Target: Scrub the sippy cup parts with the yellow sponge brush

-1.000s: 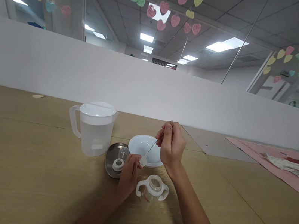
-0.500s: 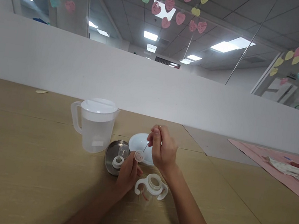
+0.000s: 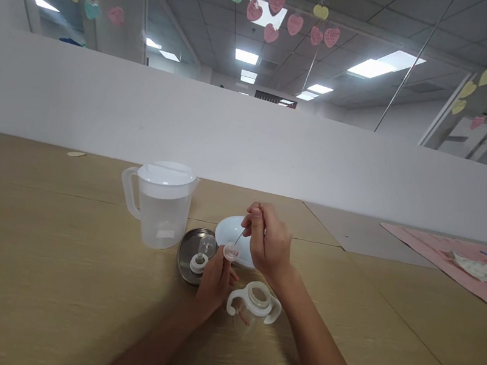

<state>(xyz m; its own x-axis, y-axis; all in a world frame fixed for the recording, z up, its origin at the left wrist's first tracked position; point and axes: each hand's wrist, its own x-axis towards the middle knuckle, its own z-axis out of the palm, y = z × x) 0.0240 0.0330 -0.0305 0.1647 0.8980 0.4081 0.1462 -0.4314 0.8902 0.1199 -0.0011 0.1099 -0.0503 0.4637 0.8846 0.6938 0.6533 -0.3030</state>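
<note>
My left hand (image 3: pixel 215 277) is closed around a small round translucent plastic piece (image 3: pixel 231 251), its open circular side facing me. My right hand (image 3: pixel 269 239) pinches a thin dark rod (image 3: pixel 239 237), which slants down to the round piece; its lower tip is too small to make out clearly. Just in front of the hands stands a clear baby bottle (image 3: pixel 246 318), open at the top, with a white two-handled collar (image 3: pixel 258 296). Left of my left hand, a steel dish (image 3: pixel 186 253) holds a clear dome cap (image 3: pixel 208 245) and a white ring with a teat (image 3: pixel 198 263).
A pale blue-white bowl (image 3: pixel 228 227) lies behind my hands, partly covered by them. At the left stands a lidded translucent pitcher (image 3: pixel 162 213) with liquid inside. A pink cloth (image 3: pixel 423 242) with folded fabric (image 3: pixel 483 271) lies far right. A low white wall (image 3: pixel 249 143) runs behind the table.
The view has shifted a little, so the table items appear slightly farther right. Both hands keep nearly the same pose, with the rod still at the round piece.
</note>
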